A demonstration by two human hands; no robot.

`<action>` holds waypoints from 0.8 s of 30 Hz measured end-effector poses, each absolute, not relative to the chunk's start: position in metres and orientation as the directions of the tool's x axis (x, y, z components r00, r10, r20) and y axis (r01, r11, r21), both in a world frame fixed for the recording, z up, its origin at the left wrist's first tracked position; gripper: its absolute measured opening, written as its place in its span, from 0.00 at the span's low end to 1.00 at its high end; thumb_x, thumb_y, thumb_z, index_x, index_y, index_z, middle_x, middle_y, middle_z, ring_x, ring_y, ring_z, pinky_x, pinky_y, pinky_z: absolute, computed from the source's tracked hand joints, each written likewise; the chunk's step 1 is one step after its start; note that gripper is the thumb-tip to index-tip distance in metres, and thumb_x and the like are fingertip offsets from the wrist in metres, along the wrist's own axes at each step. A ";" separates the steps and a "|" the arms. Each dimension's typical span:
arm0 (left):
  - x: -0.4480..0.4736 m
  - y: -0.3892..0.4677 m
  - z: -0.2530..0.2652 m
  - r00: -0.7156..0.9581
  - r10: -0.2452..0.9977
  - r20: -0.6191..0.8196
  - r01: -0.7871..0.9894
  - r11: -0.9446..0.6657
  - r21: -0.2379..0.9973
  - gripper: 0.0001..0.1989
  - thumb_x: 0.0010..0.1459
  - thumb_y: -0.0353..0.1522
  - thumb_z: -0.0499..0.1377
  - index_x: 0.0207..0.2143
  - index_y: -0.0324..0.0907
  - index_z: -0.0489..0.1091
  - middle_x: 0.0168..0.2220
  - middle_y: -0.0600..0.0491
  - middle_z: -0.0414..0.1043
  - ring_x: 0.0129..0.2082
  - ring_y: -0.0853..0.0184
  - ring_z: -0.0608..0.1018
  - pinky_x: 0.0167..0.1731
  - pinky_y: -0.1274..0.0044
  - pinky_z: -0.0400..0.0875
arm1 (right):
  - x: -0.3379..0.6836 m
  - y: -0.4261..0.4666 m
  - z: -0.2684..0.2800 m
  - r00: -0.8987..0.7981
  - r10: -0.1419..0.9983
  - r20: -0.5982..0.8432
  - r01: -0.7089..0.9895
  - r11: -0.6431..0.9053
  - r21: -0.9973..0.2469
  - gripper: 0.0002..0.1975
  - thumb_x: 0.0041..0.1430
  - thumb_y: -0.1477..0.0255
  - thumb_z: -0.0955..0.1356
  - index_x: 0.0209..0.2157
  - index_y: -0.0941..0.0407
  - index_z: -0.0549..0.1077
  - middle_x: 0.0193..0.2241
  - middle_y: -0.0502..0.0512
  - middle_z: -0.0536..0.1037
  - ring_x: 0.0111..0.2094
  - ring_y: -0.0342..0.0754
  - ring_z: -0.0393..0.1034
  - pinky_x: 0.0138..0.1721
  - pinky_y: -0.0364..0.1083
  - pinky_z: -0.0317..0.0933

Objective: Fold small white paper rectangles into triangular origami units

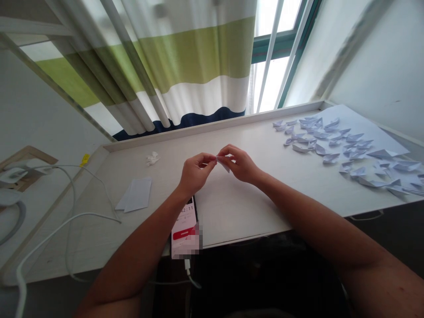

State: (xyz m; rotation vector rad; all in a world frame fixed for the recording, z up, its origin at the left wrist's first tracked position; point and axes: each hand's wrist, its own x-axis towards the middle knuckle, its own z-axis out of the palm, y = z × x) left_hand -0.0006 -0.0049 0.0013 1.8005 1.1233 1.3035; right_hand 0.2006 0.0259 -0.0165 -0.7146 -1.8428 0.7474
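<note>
A striped green-and-white curtain [198,53] hangs at twelve o'clock, a teal-framed window [288,40] at one. A crumpled tissue [153,159] lies at nine, white cables [21,285] trail at eight, and a lit smartphone [183,223] lies at seven.

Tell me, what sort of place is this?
Probably a bedroom or study, though I can't tell which: a white desk stands by a window with a striped curtain, and a phone lies at the desk's front edge.
</note>
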 end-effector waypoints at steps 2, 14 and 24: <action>-0.001 -0.005 0.001 0.143 0.916 0.376 0.250 -0.401 0.881 0.09 0.60 0.37 0.72 0.41 0.43 0.85 0.37 0.49 0.86 0.36 0.62 0.86 0.42 0.68 0.84 | 0.201 0.026 -0.016 -0.349 0.748 0.564 0.141 0.637 -0.758 0.08 0.72 0.63 0.70 0.39 0.52 0.77 0.39 0.55 0.80 0.40 0.51 0.76 0.44 0.54 0.76; 0.000 -0.003 0.000 0.039 0.930 0.366 0.250 -0.364 0.897 0.09 0.58 0.37 0.74 0.38 0.42 0.86 0.35 0.49 0.86 0.35 0.62 0.86 0.43 0.68 0.84 | 0.203 0.028 -0.020 -0.358 0.707 0.610 0.190 0.695 -0.694 0.10 0.73 0.62 0.71 0.44 0.52 0.82 0.42 0.57 0.83 0.42 0.51 0.79 0.44 0.53 0.79; 0.001 -0.010 0.010 0.078 0.960 0.268 0.193 -0.279 0.941 0.12 0.58 0.37 0.75 0.42 0.41 0.86 0.40 0.46 0.87 0.40 0.60 0.86 0.48 0.65 0.82 | 0.205 0.027 -0.016 -0.295 0.724 0.623 0.247 0.688 -0.683 0.14 0.71 0.57 0.73 0.42 0.53 0.81 0.37 0.56 0.84 0.37 0.51 0.78 0.42 0.53 0.77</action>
